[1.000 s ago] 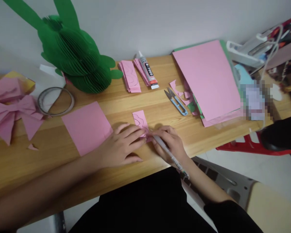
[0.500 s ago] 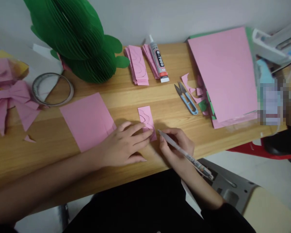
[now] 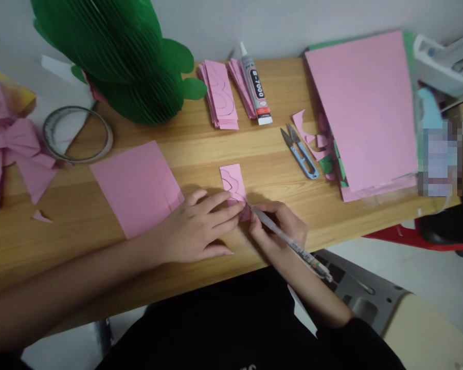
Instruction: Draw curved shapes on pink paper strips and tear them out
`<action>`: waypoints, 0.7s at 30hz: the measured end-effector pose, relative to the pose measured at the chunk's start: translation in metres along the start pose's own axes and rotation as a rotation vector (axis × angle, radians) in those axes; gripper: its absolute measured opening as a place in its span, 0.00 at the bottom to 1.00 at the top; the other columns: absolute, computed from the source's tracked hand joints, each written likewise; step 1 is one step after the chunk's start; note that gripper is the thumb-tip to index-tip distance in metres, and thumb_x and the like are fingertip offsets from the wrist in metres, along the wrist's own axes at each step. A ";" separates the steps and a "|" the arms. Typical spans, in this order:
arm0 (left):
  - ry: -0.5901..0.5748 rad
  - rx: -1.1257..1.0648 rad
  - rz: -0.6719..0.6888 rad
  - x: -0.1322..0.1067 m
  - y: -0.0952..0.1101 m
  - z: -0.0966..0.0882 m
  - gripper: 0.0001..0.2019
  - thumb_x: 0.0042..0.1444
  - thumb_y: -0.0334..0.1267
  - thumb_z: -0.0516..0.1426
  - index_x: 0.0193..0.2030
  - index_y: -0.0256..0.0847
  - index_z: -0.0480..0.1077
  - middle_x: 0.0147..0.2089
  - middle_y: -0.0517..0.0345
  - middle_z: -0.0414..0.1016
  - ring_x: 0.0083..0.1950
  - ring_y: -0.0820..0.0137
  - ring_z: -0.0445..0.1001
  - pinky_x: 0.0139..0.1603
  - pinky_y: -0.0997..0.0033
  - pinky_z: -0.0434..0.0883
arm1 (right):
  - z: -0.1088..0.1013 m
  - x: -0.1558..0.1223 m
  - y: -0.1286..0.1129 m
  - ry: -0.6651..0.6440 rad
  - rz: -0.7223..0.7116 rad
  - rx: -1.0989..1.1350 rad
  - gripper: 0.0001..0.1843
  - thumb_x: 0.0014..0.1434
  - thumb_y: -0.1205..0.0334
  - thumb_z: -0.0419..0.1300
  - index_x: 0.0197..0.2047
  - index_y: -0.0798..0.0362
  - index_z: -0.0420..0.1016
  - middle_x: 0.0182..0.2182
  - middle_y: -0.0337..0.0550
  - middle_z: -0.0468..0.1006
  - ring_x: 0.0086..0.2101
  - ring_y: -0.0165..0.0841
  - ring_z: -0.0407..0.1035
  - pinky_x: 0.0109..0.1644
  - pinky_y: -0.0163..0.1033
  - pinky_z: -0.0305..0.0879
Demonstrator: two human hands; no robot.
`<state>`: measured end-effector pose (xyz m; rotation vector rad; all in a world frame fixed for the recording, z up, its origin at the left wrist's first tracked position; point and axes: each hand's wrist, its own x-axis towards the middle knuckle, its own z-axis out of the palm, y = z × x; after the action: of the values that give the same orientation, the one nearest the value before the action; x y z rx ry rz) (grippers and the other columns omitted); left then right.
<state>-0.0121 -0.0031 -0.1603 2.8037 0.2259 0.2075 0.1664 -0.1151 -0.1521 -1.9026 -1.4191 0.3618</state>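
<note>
A small pink paper strip [image 3: 233, 177] with curved dark lines drawn on it lies on the wooden table. My left hand [image 3: 200, 226] lies flat with fingers apart, its fingertips over the strip's lower part and hiding some of the drawing. In my right hand [image 3: 280, 223] is a pen [image 3: 285, 239], its tip at the right edge of the strip near my left fingertips. Left of the strip, partly beneath my left hand and forearm, is a pink paper square [image 3: 139, 180].
Behind lie pink strips [image 3: 220, 95] and a glue tube [image 3: 256, 85]. Thread snips [image 3: 301, 154] sit beside paper scraps and a stack of pink sheets [image 3: 366, 108]. At left are a tape roll [image 3: 108, 141], a pink paper bow [image 3: 17, 144] and a green paper honeycomb piece [image 3: 111, 51].
The pen tip has moved slightly left, from beside the strip onto its right edge. My left hand stays on the strip. The whole view has shifted a little.
</note>
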 end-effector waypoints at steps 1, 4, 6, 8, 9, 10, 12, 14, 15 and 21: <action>-0.011 -0.004 -0.011 0.000 0.000 -0.001 0.24 0.70 0.53 0.44 0.59 0.41 0.70 0.63 0.54 0.74 0.64 0.55 0.67 0.59 0.52 0.64 | 0.001 0.000 0.001 0.002 -0.002 -0.005 0.03 0.58 0.66 0.62 0.37 0.52 0.75 0.29 0.41 0.83 0.28 0.32 0.78 0.31 0.37 0.76; -0.035 -0.011 -0.020 0.001 0.001 -0.002 0.24 0.70 0.53 0.45 0.58 0.42 0.71 0.63 0.54 0.73 0.65 0.54 0.67 0.58 0.52 0.64 | 0.002 -0.001 0.002 0.008 -0.005 -0.018 0.03 0.57 0.66 0.62 0.37 0.51 0.75 0.29 0.40 0.82 0.29 0.33 0.78 0.32 0.38 0.76; -0.037 -0.015 -0.013 0.001 0.001 -0.002 0.23 0.69 0.53 0.46 0.58 0.42 0.72 0.63 0.53 0.74 0.64 0.53 0.67 0.58 0.51 0.65 | 0.003 -0.002 0.002 0.014 -0.014 -0.016 0.04 0.57 0.66 0.62 0.38 0.51 0.75 0.30 0.40 0.83 0.29 0.33 0.78 0.33 0.38 0.76; -0.028 -0.022 -0.011 0.001 0.001 -0.001 0.23 0.69 0.53 0.47 0.57 0.42 0.72 0.61 0.52 0.75 0.64 0.53 0.67 0.58 0.51 0.65 | 0.004 -0.002 0.001 0.025 -0.019 -0.021 0.03 0.58 0.66 0.62 0.38 0.50 0.74 0.30 0.40 0.83 0.29 0.32 0.78 0.33 0.38 0.76; -0.026 -0.026 -0.011 0.001 0.001 -0.001 0.23 0.69 0.53 0.47 0.57 0.41 0.72 0.61 0.52 0.75 0.64 0.53 0.67 0.58 0.51 0.65 | 0.004 -0.003 0.002 0.026 -0.021 -0.027 0.03 0.58 0.66 0.62 0.38 0.50 0.74 0.30 0.40 0.83 0.29 0.32 0.78 0.32 0.38 0.77; -0.020 -0.028 -0.013 0.001 0.001 -0.001 0.23 0.69 0.53 0.46 0.57 0.41 0.72 0.61 0.53 0.75 0.64 0.53 0.67 0.59 0.51 0.65 | 0.005 -0.003 0.002 0.028 -0.025 -0.034 0.04 0.58 0.66 0.62 0.38 0.50 0.74 0.30 0.40 0.82 0.29 0.32 0.78 0.32 0.38 0.77; -0.014 -0.028 -0.025 0.001 0.001 0.000 0.23 0.70 0.53 0.45 0.56 0.42 0.72 0.61 0.54 0.75 0.64 0.54 0.67 0.60 0.51 0.64 | 0.006 -0.003 0.003 0.039 -0.044 -0.040 0.04 0.58 0.65 0.63 0.39 0.50 0.74 0.29 0.40 0.82 0.29 0.32 0.78 0.32 0.38 0.77; -0.021 -0.025 -0.027 0.001 0.002 -0.001 0.23 0.70 0.53 0.45 0.56 0.42 0.72 0.62 0.55 0.75 0.65 0.55 0.67 0.60 0.52 0.64 | 0.008 -0.003 0.005 0.050 -0.064 -0.042 0.04 0.58 0.65 0.63 0.39 0.50 0.74 0.30 0.40 0.82 0.29 0.32 0.78 0.32 0.37 0.77; -0.025 -0.022 -0.028 0.001 0.002 -0.001 0.23 0.70 0.52 0.45 0.57 0.42 0.72 0.62 0.55 0.75 0.65 0.55 0.67 0.60 0.52 0.64 | 0.008 -0.003 0.006 0.056 -0.069 -0.043 0.05 0.59 0.65 0.63 0.39 0.50 0.74 0.30 0.40 0.82 0.30 0.32 0.78 0.32 0.37 0.77; 0.009 -0.021 -0.005 0.001 0.001 0.001 0.21 0.69 0.52 0.47 0.54 0.41 0.72 0.61 0.52 0.75 0.65 0.55 0.66 0.59 0.52 0.64 | 0.007 0.003 0.007 0.019 -0.080 -0.035 0.05 0.58 0.65 0.63 0.39 0.50 0.74 0.32 0.41 0.83 0.31 0.33 0.78 0.34 0.38 0.76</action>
<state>-0.0113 -0.0038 -0.1610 2.7817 0.2317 0.2199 0.1684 -0.1102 -0.1616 -1.8653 -1.4931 0.2819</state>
